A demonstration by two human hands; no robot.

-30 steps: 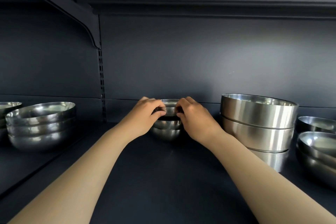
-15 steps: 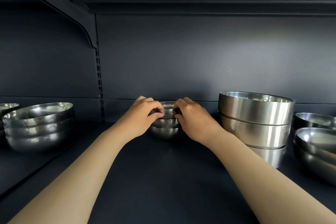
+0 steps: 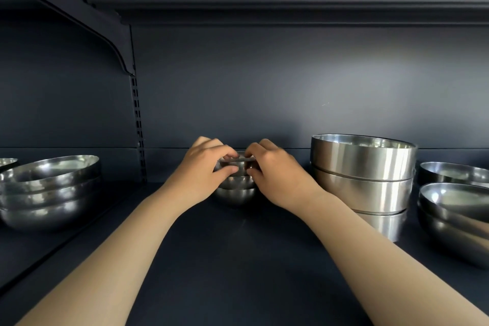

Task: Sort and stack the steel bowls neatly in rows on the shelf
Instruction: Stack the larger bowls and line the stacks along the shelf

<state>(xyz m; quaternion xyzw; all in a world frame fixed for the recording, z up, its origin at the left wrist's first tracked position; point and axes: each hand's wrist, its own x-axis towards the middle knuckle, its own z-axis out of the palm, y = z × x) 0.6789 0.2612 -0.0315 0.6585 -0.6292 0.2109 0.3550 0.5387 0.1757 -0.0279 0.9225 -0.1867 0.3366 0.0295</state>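
We hold the top bowl [image 3: 236, 164] of the small stack [image 3: 235, 189] at mid-shelf [image 3: 238, 259] | left hand [image 3: 202, 167] and right hand [image 3: 275, 172] each pinch its rim, grip clenched from both sides to seat it squarely | tall stack [image 3: 362, 174] just right.

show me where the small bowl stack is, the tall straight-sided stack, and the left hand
small bowl stack [image 3: 234, 194], head view, side of the bottom bowl
tall straight-sided stack [image 3: 362, 156], head view, wall of the top bowl
left hand [image 3: 202, 169], head view, back of the hand
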